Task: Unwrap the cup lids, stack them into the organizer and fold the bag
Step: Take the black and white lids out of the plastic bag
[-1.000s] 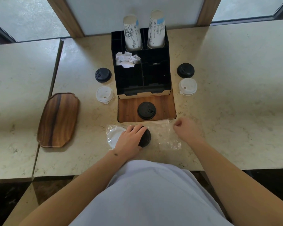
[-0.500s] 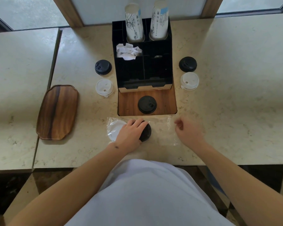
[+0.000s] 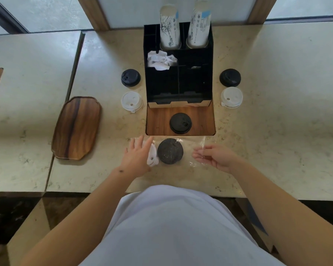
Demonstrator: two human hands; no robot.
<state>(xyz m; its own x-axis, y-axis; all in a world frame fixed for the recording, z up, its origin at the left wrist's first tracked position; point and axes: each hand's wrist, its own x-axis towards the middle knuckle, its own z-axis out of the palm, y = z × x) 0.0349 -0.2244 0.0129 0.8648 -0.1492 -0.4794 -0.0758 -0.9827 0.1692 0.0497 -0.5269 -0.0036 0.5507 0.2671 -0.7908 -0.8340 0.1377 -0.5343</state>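
A clear plastic bag [image 3: 198,150] lies flat on the counter in front of the black organizer [image 3: 178,73]. Inside it are a black lid [image 3: 170,151] and a white lid [image 3: 152,155]. My left hand [image 3: 136,156] lies with straight fingers over the bag's left end, covering most of the white lid. My right hand [image 3: 213,156] hovers at the bag's right end, fingers loosely curled near the plastic; whether they pinch it is unclear. One black lid [image 3: 180,123] sits on the organizer's wooden base [image 3: 158,121].
Loose lids flank the organizer: black [image 3: 130,77] and white [image 3: 131,101] on the left, black [image 3: 230,77] and white [image 3: 231,97] on the right. Two cup stacks [image 3: 185,25] stand in its back. A wooden tray [image 3: 77,127] lies far left. The counter edge is close to my body.
My left hand slid left off the black lid onto the white one, fingers now straight. My right hand moved down along the bag's right end and loosened.
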